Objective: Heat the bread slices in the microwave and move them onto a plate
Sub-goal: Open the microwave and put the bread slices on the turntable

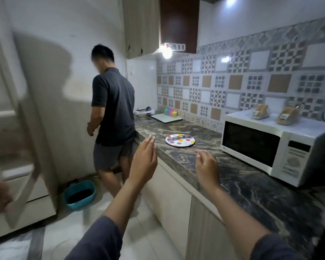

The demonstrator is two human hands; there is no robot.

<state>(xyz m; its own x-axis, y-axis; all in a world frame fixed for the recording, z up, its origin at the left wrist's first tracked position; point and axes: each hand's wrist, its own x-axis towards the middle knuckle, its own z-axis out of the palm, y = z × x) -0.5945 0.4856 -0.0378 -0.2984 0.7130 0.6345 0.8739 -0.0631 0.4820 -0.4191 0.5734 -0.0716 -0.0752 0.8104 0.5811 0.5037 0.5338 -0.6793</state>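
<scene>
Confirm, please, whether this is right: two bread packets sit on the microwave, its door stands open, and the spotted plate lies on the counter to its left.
Not quite: the head view shows the microwave door shut. The bread packets do sit on it, and the spotted plate lies on the counter to its left.

Left hand (144, 158), right hand (206, 168) raised beside counter (233, 184)

You have bare counter (238, 181) ahead, open as far as the dotted plate (186, 143) at 12 o'clock. The microwave (270, 145) walls off 2 o'clock, its door shut. A person (113, 109) fills the aisle at 11 o'clock, a teal basin (79, 196) on the floor at 10.
</scene>
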